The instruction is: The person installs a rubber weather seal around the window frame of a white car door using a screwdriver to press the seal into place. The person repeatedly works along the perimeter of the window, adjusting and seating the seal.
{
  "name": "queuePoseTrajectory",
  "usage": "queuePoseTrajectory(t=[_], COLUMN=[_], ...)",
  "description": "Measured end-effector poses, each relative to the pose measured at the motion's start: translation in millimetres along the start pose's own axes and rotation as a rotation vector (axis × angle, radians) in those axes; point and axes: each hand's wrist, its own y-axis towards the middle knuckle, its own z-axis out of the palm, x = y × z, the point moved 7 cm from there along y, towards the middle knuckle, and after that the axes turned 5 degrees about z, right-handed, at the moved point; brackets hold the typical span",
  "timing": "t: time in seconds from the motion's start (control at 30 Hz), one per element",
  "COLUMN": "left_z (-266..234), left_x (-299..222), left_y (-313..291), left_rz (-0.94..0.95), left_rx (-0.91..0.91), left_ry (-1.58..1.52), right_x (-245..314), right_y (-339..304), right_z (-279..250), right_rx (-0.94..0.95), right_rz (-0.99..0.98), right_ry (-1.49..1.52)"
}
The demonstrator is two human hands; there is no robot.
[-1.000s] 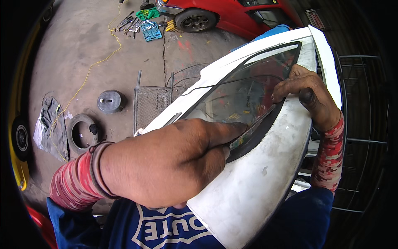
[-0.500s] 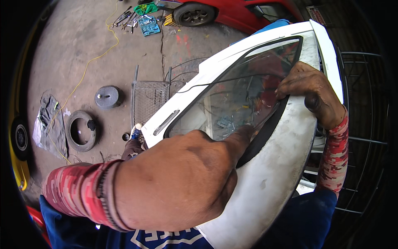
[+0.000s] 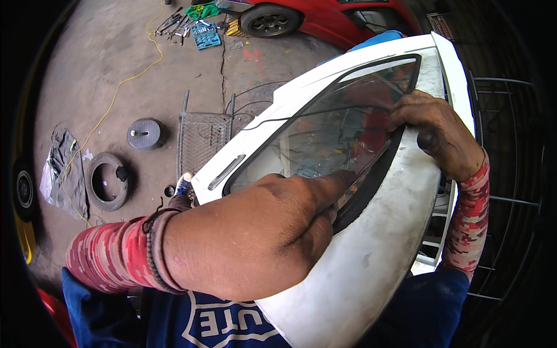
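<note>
A white car body panel (image 3: 377, 243) with scuffed paint leans against me, its long window glass (image 3: 325, 136) framed by a black rubber seal (image 3: 371, 191). My left hand (image 3: 290, 214) lies over the glass's near edge, index finger stretched along the seal, other fingers curled under; what they hold is hidden. A thin shiny strip shows beyond that fingertip. At the seal's upper right, my right hand (image 3: 441, 130) is closed with bent fingers; a dark rounded end by its palm may be the thumb or a handle. A black cord (image 3: 325, 112) crosses the glass toward these fingers.
A mesh metal rack (image 3: 204, 136) stands behind the panel. On the floor are a tire (image 3: 98, 191), a round dark stool-like block (image 3: 145, 134), a crumpled sheet (image 3: 62, 174), a yellow cord (image 3: 116, 95), and a blue tool case (image 3: 205, 35). A red car (image 3: 325, 14) is at the back.
My left hand has shifted slightly, its forearm a little higher in view. My right fingers have bent closer together at the seal. The whole view has moved a little.
</note>
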Motion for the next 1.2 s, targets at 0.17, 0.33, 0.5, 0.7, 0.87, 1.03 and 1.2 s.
queuePoseTrajectory(t=[0.17,0.33,0.5,0.7,0.87,1.03,1.2], left_z=[-3,1,-14,-1,3,2,4], left_x=[-7,0,10,13,6,-8,-7], left_y=[13,13,20,25,27,41,-5], left_rz=[0.14,0.083,-0.015,0.001,0.125,0.216,0.017], left_rx=[-0.037,-0.003,0.039,0.043,0.008,-0.102,-0.029], left_ry=[0.216,-0.081,-0.067,-0.037,0.052,0.207,0.201], right_x=[-7,-10,-5,-19,-23,-13,-12], right_y=[-3,2,7,6,5,5,-1], right_z=[-3,1,1,8,4,-4,-3], right_rx=[-0.089,-0.022,-0.003,0.062,0.13,-0.063,-0.012], right_rz=[0.004,0.127,0.184,0.349,0.416,0.377,0.386], right_ry=[0.031,0.005,-0.054,-0.023,0.136,-0.002,-0.032])
